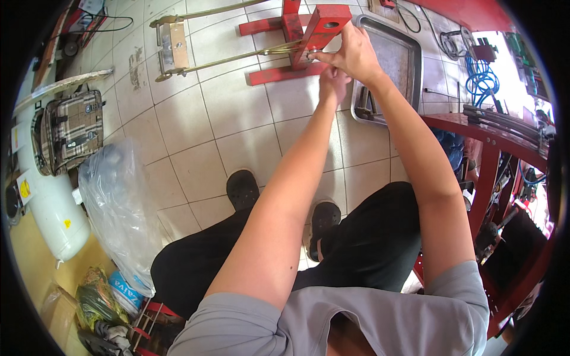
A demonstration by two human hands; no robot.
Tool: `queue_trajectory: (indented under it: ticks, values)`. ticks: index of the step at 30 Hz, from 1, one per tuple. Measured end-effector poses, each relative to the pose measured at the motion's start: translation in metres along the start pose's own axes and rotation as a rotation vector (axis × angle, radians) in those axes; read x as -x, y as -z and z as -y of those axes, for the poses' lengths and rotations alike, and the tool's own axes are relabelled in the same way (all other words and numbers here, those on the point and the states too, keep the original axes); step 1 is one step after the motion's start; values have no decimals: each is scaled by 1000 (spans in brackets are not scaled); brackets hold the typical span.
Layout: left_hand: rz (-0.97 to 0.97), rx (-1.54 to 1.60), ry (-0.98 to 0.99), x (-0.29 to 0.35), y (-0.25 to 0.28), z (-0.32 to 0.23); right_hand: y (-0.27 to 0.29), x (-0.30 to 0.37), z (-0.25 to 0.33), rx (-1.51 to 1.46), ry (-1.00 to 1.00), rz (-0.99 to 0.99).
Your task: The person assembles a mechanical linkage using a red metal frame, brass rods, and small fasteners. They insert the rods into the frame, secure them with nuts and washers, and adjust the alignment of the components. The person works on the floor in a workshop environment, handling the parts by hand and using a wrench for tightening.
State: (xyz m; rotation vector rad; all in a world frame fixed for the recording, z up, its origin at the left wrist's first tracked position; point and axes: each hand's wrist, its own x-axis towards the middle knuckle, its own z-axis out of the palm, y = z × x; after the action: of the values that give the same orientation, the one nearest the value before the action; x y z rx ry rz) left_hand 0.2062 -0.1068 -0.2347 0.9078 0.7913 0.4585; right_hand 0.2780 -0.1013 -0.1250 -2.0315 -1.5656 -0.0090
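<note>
A red metal stand (pixel 323 26) with a round hole near its top rises from the floor on red feet. My right hand (pixel 359 56) is closed on the edge of its post, the thumb pressed by a small bolt (pixel 310 54) on the side. Just below, my left hand (pixel 333 86) is curled with fingers closed beside the post; whatever they hold is hidden. From the post, two long tan rods (pixel 237 64) reach left to a block (pixel 173 46) of metal and wood. A grey metal tray (pixel 415 71) lies right behind my hands, with dark tools at its near corner.
Blue coiled hose (pixel 480 80) lies at the far right, above a red workbench (pixel 469 127). On the left are a plaid bag (pixel 74 130), a white tank (pixel 56 207) and a clear plastic bag (pixel 119 202). Tiled floor (pixel 190 124) spreads before my feet.
</note>
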Motion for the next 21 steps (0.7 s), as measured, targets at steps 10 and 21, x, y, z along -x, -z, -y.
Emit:
queue_trajectory:
  ticks: [10,21]
  values:
    - [-187,-721,-158,8,82,2,5,-7,7,30,-92,185]
    - [-94,-1222,-212,27,158,-86,4,-7,10,-145,-183,206]
